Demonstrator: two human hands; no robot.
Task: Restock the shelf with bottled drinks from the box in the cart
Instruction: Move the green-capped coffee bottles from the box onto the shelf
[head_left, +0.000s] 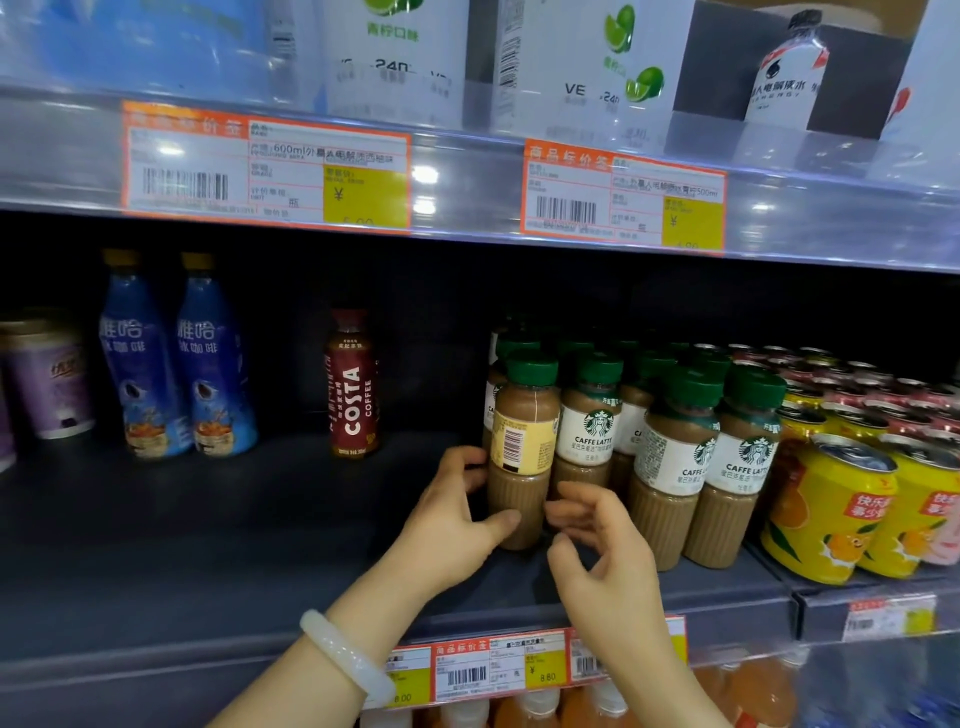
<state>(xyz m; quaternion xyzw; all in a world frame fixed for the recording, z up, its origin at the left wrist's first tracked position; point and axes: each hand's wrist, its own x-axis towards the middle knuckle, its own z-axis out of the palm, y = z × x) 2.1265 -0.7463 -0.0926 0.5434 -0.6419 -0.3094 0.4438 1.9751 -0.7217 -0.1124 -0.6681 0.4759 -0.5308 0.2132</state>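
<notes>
Label's facing backwards on this one lol

Left hand (457, 514) grips the latte bottle (521, 457) at the shelf (208, 545) front; right hand (597, 530) looks released, fingertips beside it. Twisting it could knock neighbouring bottles (675, 452) touching it.

Between the fingers (506, 519): clear ribbed plastic bottle of tan coffee (521, 457), glossy, matt green cap, smooth paper-like yellow label. Under the fingers: dark matt shelf board (208, 545), smooth. Right of the fingers: shiny yellow metal cans (826, 519). Above: glossy transparent plastic price strip (467, 197) over orange paper tags. At the wrist: polished milky-white bangle (345, 657).
</notes>
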